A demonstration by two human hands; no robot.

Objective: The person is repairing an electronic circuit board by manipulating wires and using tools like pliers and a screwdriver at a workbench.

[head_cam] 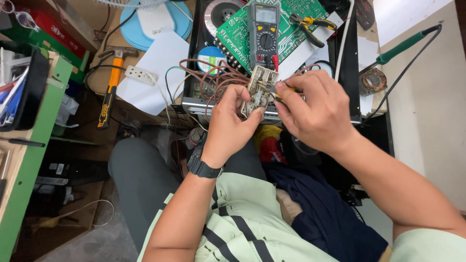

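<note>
Switch block (pixel 260 90), beige, wired with brown leads (pixel 213 77), held above the lap by left hand (pixel 232 119), fingers closed on it; right hand (pixel 313 109) pinches a yellow-handled tool (pixel 286 90) at its terminals; best kept steady, tip square to terminal

an electronics repair workshop: multimeter (pixel 262 36), circuit board (pixel 291 24), hammer (pixel 112 80), pliers (pixel 310 26).

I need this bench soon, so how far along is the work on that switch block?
Done: the black case lies open, its green circuit board bare. In hand: the left hand holds the beige switch block, the right hand puts a yellow-handled tool to it. Left: brown wires hang loose; multimeter waits.
</note>
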